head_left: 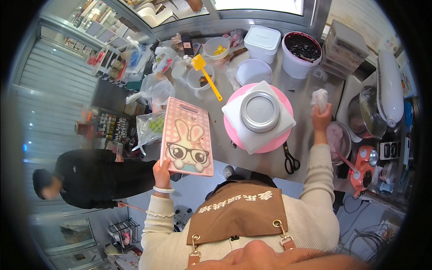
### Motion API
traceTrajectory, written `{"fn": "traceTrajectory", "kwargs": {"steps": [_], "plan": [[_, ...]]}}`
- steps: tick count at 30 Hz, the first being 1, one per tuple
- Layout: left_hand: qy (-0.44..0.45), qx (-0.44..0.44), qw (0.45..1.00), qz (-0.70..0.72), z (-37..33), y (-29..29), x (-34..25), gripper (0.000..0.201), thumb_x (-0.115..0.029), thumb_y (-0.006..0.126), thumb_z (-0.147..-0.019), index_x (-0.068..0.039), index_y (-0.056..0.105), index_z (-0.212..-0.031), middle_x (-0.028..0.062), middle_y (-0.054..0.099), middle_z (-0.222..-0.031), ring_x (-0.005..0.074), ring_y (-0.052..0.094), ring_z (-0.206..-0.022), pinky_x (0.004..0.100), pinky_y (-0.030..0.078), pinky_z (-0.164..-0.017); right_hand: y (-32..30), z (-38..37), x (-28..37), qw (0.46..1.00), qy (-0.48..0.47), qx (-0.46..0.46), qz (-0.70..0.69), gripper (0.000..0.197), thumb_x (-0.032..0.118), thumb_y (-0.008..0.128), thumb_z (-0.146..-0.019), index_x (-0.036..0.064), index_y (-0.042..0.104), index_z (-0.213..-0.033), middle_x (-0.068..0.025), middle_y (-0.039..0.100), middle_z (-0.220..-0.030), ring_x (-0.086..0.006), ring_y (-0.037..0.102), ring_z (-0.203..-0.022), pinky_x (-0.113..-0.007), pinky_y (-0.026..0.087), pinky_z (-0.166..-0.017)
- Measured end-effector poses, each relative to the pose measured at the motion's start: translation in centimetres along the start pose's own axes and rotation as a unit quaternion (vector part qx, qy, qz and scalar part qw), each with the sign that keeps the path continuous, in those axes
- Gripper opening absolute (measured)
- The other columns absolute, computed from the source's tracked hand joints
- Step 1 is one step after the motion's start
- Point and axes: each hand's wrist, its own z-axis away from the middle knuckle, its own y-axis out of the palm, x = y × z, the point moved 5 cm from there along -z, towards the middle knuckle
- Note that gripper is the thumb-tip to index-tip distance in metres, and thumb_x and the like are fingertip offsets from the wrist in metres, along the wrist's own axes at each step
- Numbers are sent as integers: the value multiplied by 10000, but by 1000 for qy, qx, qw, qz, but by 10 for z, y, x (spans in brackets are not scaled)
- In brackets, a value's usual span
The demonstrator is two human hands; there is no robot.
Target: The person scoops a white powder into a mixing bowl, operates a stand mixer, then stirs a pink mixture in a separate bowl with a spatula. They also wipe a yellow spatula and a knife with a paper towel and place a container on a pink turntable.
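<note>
My left hand (162, 177) grips the lower left corner of a pink cutting board (189, 158) with a cartoon rabbit on it, at the table's near edge. Over on the right, my right hand (321, 118) is closed around a crumpled white cloth or tissue (320, 97); which of these I cannot tell. Between them stands a pink round turntable (233, 131). White square sheets (282, 118) lie on it, topped by a round metal tin (259, 112). Black-handled scissors (291, 164) rest near the table's front edge.
A yellow spatula (207, 77) leans across a clear bowl at the back left. White tubs (262, 44) line the window side. At right are a bowl of pink mixture (335, 138), a stand mixer (390, 90) and a red appliance (362, 170). A person in black (99, 173) is at left.
</note>
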Motion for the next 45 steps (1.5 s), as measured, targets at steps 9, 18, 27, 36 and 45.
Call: {"fn": "traceTrajectory", "kwargs": {"steps": [9, 18, 27, 36, 45], "plan": [[-7, 41, 996, 85, 2, -17, 4, 235, -178, 556, -970, 26, 637, -1051, 73, 687, -888, 155, 676, -701, 272, 570, -592, -11, 307, 373, 755, -371, 351, -412, 485, -45, 679, -756, 139, 684, -1205, -113, 555, -1153, -284, 621, -935, -332, 519, -754], [84, 69, 990, 95, 23, -92, -26, 141, -97, 565, -950, 8, 658, -961, -39, 582, -798, 26, 472, -697, 188, 359, -601, 152, 368, 368, 872, -413, 223, -139, 530, 149, 677, -794, 307, 634, -1298, -116, 532, -1204, -286, 655, -877, -389, 573, -681], [107, 74, 990, 48, -3, -147, -14, 135, -119, 586, -947, -12, 656, -904, -53, 557, -766, 26, 447, -684, 201, 346, -589, 114, 399, 416, 846, -431, 208, -236, 452, 132, 654, -838, 198, 602, -1282, -154, 556, -1205, -325, 646, -953, -379, 554, -751], [134, 137, 981, 24, 36, -168, -16, 205, -85, 557, -930, 61, 641, -1048, 3, 630, -872, 51, 513, -749, 206, 405, -648, 160, 361, 471, 844, -458, 190, -206, 429, 205, 735, -794, 168, 643, -1211, -79, 603, -1152, -238, 622, -993, -348, 545, -760], [76, -18, 986, 149, 92, -155, 3, 143, -84, 568, -953, 20, 661, -980, -51, 589, -805, 30, 481, -708, 211, 383, -600, 11, 512, 412, 569, -588, 411, -403, 264, 171, 568, -945, 115, 620, -1197, -72, 589, -1037, -203, 609, -929, -332, 503, -770]]}}
